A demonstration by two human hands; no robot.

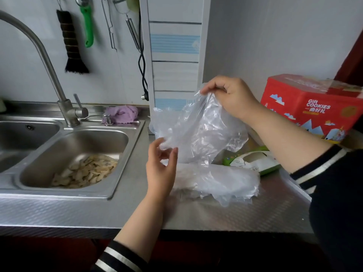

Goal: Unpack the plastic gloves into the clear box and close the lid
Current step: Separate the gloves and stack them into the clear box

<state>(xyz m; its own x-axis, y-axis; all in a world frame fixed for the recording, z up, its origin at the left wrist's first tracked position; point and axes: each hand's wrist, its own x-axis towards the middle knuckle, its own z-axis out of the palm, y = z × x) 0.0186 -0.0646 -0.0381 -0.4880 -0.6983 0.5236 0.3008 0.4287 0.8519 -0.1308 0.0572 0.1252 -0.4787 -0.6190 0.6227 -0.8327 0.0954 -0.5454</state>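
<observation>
A thin, clear sheet of plastic gloves (198, 126) hangs in the air above the steel counter (137, 209). My right hand (231, 97) pinches its top edge. My left hand (161, 165) pinches its lower left corner between thumb and fingers. Below it on the counter lies a flat stack of more clear plastic gloves (222, 181). A green and white paper package (255, 161) lies just behind that stack, partly hidden by the plastic. I cannot make out a clear box through the plastic.
A double steel sink (82, 150) with pale peelings in its right basin is at the left, with a tap (49, 61) and a purple cloth (121, 113) behind. A red cookie box (306, 107) stands at the back right. Utensils hang on the wall.
</observation>
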